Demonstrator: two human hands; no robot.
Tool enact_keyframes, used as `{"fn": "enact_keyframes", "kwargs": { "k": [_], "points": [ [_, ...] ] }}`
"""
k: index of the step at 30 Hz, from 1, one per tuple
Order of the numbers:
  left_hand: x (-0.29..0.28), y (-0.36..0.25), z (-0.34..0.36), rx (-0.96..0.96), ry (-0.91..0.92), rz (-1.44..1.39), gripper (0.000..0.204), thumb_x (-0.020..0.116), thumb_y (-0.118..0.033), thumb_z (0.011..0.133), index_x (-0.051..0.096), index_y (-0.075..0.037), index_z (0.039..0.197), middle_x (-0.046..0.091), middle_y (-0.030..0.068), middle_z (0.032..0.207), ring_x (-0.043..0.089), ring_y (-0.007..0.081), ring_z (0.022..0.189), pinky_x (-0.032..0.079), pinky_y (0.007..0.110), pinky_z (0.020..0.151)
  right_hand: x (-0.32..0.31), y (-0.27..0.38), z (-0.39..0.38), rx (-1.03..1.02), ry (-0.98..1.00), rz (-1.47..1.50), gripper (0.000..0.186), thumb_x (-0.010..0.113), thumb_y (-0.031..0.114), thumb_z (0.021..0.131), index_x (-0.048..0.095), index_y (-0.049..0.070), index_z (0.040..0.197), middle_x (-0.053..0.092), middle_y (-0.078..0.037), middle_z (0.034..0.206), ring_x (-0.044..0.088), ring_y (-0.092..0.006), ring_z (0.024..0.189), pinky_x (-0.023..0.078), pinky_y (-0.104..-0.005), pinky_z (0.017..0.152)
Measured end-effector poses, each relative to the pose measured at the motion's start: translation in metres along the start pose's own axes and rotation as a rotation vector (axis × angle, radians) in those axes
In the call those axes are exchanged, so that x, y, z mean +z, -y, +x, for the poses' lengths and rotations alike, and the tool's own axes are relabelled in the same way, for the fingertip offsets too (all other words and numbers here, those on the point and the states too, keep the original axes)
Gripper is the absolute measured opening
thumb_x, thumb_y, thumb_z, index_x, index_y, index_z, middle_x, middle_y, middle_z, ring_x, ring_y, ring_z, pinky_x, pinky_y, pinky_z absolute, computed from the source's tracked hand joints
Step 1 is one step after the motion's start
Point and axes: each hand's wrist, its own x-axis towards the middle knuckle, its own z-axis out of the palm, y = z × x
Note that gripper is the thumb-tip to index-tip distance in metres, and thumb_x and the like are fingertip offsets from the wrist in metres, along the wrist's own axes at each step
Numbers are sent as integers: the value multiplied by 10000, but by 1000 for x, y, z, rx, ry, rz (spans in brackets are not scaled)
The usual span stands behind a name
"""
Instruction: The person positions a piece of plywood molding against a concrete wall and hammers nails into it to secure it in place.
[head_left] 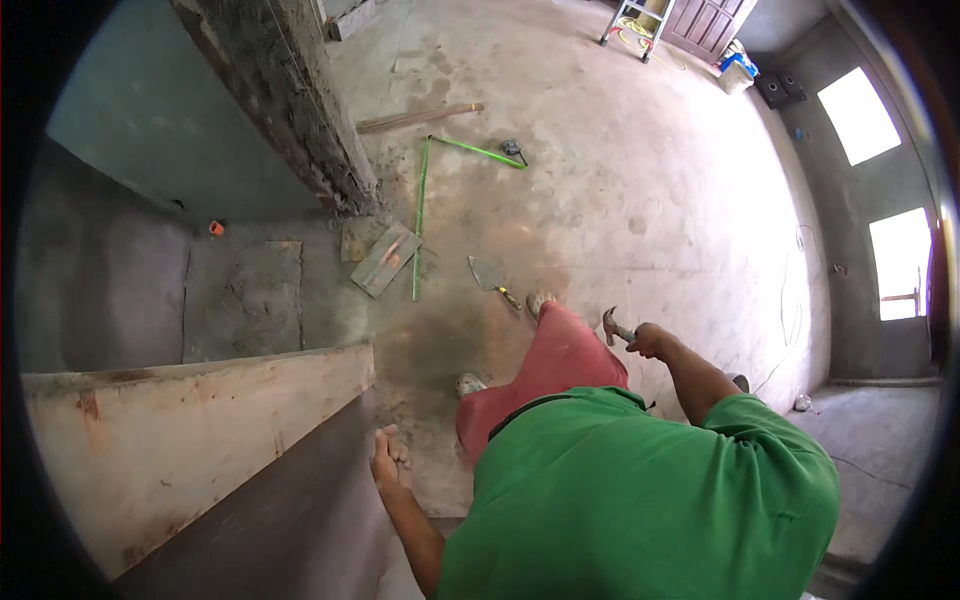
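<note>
Timber, pale and rust-stained, was what mattered here: the long board (190, 440) stood on edge as formwork at the step, and we kept every place relative to it. Our left hand (386, 462) lay against the dark face just below the board's right end, fingers spread flat and holding nothing. Our right hand (648, 340) was well to the right of the board, closed around the handle of a claw hammer (612, 325), its head raised at about knee height beside the red trousers. In our judgement the work in hand was striking or setting the board, and to do it well we needed the left hand bracing firmly but clear of the hammer's path, the blows short and square to the timber, and our feet steady on the dusty concrete floor (620, 200). Beyond the board's far end lay a trowel (488, 275), a green level (419, 220) and a small plaster float (385, 260), near enough to trip on if we stepped back. Whether any nail was already started we could not tell.
</note>
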Motion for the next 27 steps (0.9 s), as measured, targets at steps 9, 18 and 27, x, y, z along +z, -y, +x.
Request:
{"fn": "enact_keyframes", "kwargs": {
  "k": [9,18,27],
  "points": [
    [109,-9,123,8,37,-113,265,579,-305,1005,628,-56,1081,552,23,849,532,147,728,440,287,596,-125,107,155,-208,-191,61,384,780,346,808,695,-29,812,669,-135,657,656,-230,533,535,-387,512],
    [240,-10,196,-136,-360,3,188,626,-252,986,598,-83,908,528,-6,668,457,115,494,354,263,419,-267,315,446,-293,82,-1,346,719,312,813,694,-28,876,696,-171,721,694,-268,626,563,-408,591],
    [428,-13,306,-452,-398,214,285,654,-285,966,622,-4,935,520,41,658,501,175,596,408,327,574,-280,423,690,-306,193,-45,407,674,391,878,707,22,1049,711,-185,826,694,-321,726,543,-444,661]
  ]
}}
